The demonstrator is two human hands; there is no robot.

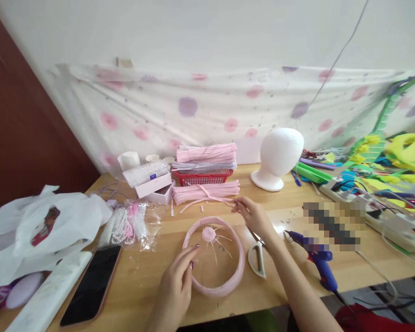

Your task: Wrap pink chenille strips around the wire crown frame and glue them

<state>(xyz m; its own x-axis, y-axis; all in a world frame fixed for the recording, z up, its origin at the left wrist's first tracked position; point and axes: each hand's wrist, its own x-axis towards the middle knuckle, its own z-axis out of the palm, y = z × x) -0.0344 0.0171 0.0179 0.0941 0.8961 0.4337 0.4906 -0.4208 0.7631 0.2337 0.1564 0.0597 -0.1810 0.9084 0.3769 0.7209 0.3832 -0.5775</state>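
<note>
A pink fuzzy ring (235,272) with a small pink hub and thin wire spokes lies on the wooden table (152,272) in front of me. My left hand (175,285) rests at the ring's left rim, fingers curled and touching it. My right hand (251,216) reaches past the ring's far right edge and pinches the end of a pink pipe cleaner (207,201) that trails from a pink bundle (204,191).
Scissors (257,259) and a blue glue gun (317,259) lie right of the ring. A black phone (91,286), white bags (44,226) and bead packets (127,223) lie left. A red basket (202,177), white boxes (148,180) and a foam head (279,157) stand behind.
</note>
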